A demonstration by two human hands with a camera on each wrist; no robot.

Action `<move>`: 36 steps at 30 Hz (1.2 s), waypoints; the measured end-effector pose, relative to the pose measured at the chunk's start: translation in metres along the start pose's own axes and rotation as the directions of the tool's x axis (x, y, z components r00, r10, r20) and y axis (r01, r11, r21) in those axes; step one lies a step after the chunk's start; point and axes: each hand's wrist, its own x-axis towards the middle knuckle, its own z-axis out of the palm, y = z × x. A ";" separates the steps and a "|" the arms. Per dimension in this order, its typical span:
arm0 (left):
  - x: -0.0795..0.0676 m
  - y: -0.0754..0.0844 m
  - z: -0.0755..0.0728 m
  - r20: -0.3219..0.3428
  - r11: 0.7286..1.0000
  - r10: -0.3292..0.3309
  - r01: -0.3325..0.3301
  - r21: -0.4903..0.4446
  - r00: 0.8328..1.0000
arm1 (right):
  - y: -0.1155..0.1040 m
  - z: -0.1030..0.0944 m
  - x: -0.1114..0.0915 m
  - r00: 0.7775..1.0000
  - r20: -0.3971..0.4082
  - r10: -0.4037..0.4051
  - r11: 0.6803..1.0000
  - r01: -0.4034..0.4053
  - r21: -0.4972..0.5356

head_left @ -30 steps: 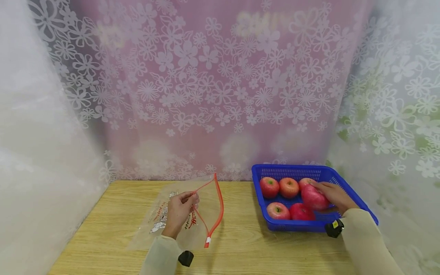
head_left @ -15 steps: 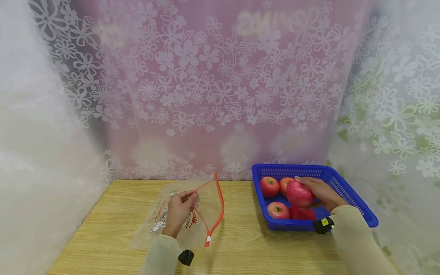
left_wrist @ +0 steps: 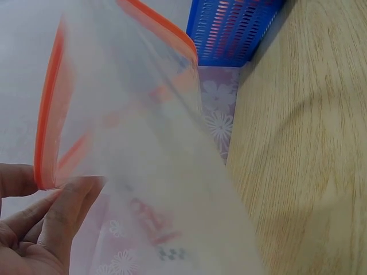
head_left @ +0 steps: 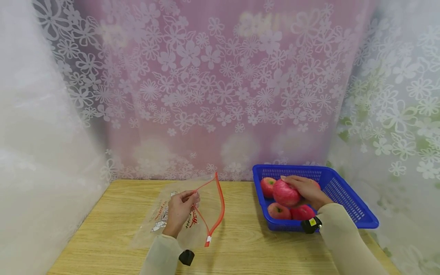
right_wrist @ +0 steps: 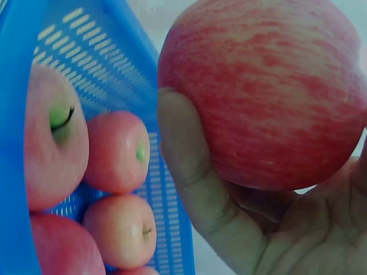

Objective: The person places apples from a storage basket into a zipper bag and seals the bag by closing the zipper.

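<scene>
Bag mouth [head_left: 223, 208] agape, apart from basket [head_left: 283, 225]

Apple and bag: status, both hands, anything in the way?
Left hand pinching bag, mouth open. Right hand gripping apple, above basket. Only basket's rim seen between apple and bag.

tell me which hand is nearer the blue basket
Right. The right hand is over the basket, gripping an apple; the left hand is off to the basket's left, pinching a bag.
</scene>
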 end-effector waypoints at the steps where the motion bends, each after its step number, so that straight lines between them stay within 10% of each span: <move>1: 0.000 0.000 0.000 0.000 1.000 -0.001 0.001 -0.001 1.000 | -0.001 0.002 0.000 1.000 0.014 -0.013 1.000 0.013 -0.001; 36: -0.001 0.002 0.002 -0.036 0.998 0.015 -0.016 -0.053 0.999 | -0.053 0.102 0.022 0.963 0.225 -0.151 0.989 0.147 0.033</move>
